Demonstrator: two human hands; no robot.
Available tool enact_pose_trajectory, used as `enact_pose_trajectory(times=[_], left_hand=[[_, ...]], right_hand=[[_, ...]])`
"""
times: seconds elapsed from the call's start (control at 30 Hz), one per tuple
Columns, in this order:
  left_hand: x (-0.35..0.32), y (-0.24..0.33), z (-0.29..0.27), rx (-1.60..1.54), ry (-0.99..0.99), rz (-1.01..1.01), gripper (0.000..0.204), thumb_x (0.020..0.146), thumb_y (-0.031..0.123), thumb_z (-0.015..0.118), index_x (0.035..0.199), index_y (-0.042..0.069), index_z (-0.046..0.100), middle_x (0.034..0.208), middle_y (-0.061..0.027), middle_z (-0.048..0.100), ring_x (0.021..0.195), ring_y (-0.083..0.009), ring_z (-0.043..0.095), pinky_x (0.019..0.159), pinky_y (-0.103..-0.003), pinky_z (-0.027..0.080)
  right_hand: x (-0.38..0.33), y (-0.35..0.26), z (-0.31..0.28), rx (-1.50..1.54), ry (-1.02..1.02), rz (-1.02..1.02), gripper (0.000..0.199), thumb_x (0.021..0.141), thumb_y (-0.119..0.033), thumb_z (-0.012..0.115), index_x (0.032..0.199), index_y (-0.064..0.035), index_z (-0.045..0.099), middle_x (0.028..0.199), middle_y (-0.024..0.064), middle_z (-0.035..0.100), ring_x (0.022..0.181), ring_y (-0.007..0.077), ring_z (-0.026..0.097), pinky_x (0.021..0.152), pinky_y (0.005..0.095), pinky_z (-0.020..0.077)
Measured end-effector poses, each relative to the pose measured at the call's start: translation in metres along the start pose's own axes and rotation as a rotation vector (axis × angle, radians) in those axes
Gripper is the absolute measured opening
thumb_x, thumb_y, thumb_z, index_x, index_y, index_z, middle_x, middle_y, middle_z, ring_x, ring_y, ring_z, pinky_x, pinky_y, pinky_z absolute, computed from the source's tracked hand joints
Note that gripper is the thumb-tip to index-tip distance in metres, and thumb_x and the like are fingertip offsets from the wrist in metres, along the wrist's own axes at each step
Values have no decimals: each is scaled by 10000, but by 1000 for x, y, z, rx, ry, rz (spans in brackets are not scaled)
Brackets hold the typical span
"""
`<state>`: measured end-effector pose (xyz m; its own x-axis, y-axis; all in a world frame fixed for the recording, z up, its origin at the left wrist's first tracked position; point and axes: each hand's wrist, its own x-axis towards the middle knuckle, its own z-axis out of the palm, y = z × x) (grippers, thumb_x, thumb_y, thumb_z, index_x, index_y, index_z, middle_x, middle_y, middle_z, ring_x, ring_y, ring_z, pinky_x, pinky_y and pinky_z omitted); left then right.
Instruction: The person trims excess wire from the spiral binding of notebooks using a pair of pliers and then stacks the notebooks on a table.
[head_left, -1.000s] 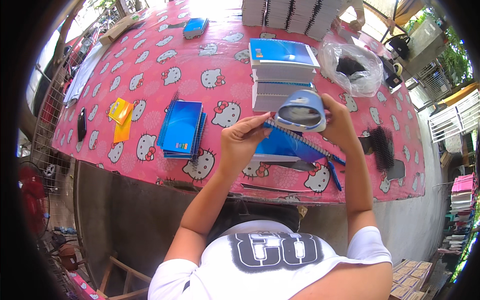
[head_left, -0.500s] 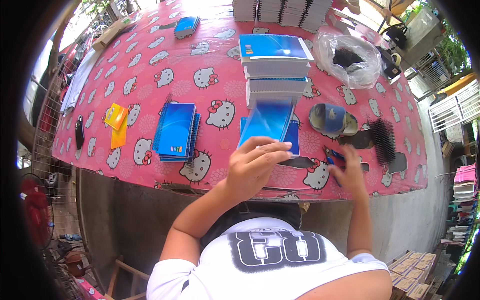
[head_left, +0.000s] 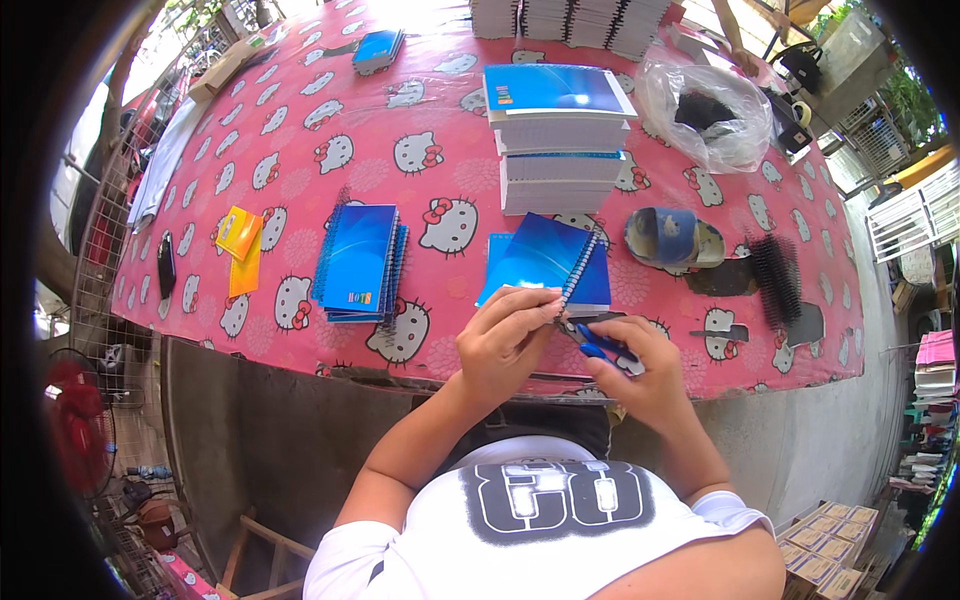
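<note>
My left hand (head_left: 505,335) grips the near end of a blue spiral notebook (head_left: 545,245), its fingers closed at the lower corner. The notebook lies tilted over another blue cover, its black coil running along the right side. In my right hand (head_left: 648,365) is a pair of blue-handled pliers (head_left: 598,347). Their jaws meet the near end of the coil, close to my left fingertips. Just beyond rises a tall stack of blue-covered notebooks (head_left: 560,180). To the left lies a smaller pile of blue spiral notebooks (head_left: 357,260).
Right of my hands are a blue slipper (head_left: 672,238) and a bundle of black coils (head_left: 775,275). A clear plastic bag (head_left: 745,140) holds more dark coils. Yellow notebooks (head_left: 243,240) and a phone (head_left: 166,265) lie left. Another person's arm (head_left: 733,35) shows at the far right.
My right hand has picked up the pliers from the table and brought them left to the coil. The notebook in my left hand has been lowered and turned, its coil now slanting toward me.
</note>
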<state>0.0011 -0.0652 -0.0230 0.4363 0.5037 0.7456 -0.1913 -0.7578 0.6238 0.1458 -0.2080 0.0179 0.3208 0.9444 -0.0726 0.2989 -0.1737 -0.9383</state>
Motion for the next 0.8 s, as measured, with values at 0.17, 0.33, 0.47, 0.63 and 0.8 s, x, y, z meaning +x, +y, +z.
enact_pose_trajectory(times=[0.17, 0.33, 0.47, 0.63, 0.8], left_hand=[[9, -3, -4, 43, 82, 78, 198, 724, -91, 736, 869, 1, 639, 968, -135, 685, 811, -243, 659, 664, -308, 532], [25, -19, -68, -182, 669, -174, 189, 842, 21, 713, 912, 55, 541, 1050, -156, 670, 869, -187, 648, 679, -285, 529], [33, -21, -146, -152, 769, -311, 145, 898, 67, 663, 1006, 33, 573, 1060, -150, 672, 888, -155, 635, 755, -255, 499], [73, -15, -197, 454, 535, 33, 223, 903, 105, 628, 1121, 57, 623, 892, -82, 678, 751, -122, 614, 781, -277, 459], [121, -47, -195, 841, -310, 59, 300, 793, 207, 631, 1086, 171, 683, 830, -9, 665, 713, -159, 582, 831, -347, 336]], right_hand=[[7, 27, -1, 888, -313, 287, 403, 863, -173, 683, 1186, 48, 588, 1083, 92, 648, 1028, 141, 586, 809, 269, 486], [1, 51, -37, -155, 404, -126, 363, 862, -169, 691, 1180, -12, 617, 1087, 120, 660, 989, 214, 619, 861, 330, 475], [-16, 110, -83, -785, 533, -51, 411, 818, -185, 720, 1176, -9, 621, 1156, 159, 619, 1059, 309, 581, 917, 376, 450], [8, 32, -45, -809, 468, -244, 351, 799, -139, 712, 1138, -65, 658, 1262, 175, 538, 1120, 334, 524, 943, 417, 428], [60, -31, 40, -822, 12, -665, 391, 708, -67, 718, 1094, -112, 676, 1131, 146, 540, 1019, 328, 531, 864, 418, 467]])
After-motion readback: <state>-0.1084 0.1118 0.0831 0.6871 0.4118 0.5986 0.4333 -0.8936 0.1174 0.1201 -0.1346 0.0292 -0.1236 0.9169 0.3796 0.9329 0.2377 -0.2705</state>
